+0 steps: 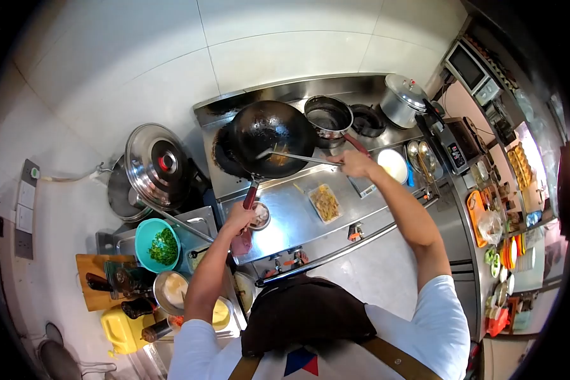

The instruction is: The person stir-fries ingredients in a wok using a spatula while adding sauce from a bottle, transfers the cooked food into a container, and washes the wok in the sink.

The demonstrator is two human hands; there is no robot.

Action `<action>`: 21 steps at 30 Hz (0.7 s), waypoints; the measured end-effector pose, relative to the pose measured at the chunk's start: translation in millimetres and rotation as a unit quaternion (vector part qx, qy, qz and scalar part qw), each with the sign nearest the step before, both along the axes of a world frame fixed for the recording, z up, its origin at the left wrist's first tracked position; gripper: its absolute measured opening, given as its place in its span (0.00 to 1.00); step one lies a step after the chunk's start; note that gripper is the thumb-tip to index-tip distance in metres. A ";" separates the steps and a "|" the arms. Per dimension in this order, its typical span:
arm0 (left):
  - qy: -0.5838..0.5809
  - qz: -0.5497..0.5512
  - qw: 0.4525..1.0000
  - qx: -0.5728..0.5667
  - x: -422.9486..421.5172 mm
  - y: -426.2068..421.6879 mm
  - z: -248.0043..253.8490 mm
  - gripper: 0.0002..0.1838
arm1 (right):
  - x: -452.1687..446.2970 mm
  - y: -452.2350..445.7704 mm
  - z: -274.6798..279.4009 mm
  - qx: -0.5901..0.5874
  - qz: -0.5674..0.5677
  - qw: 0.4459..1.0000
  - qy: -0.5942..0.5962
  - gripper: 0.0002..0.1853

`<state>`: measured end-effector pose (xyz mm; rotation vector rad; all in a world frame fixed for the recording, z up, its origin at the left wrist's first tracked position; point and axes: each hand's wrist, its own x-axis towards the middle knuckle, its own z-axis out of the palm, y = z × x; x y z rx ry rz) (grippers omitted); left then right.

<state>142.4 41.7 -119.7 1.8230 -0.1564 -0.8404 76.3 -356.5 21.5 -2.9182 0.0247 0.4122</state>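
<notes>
My left hand (239, 218) is wrapped round the dark red handle (251, 194) of a black wok (269, 123), which sits tilted over the burner. In my right hand (357, 164) is the end of a long metal wok spatula (304, 158). Its head rests inside the wok, beside a few yellowish-brown food shreds (278, 157). Close by my left hand stands a small bowl (260, 216) with pale pieces in it, and a pinkish-red item (241, 243) lies just below. A clear tub of shredded food (325, 204) stands on the steel counter between my arms.
A saucepan (328, 115) and a pressure cooker (404, 101) stand right of the wok. At left are a large lidded pot (158, 163), a turquoise bowl of chopped greens (147, 235) and a yellow jug (124, 329). A white bowl (392, 166) is near my right forearm.
</notes>
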 end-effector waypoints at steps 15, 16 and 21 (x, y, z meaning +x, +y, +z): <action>-0.153 0.032 0.987 0.029 -75.1 25.6 28.3 0.13 | -92.8 19.0 -18.0 -0.044 -0.079 0.980 -0.178 0.26; -0.140 0.034 0.987 0.076 -83.0 24.0 33.7 0.14 | -101.8 17.8 -15.0 -0.065 -0.064 0.983 -0.157 0.28; -0.194 0.101 0.969 0.113 -131.0 4.1 -1.5 0.11 | -152.2 -21.5 10.9 -0.030 0.003 0.997 -0.072 0.30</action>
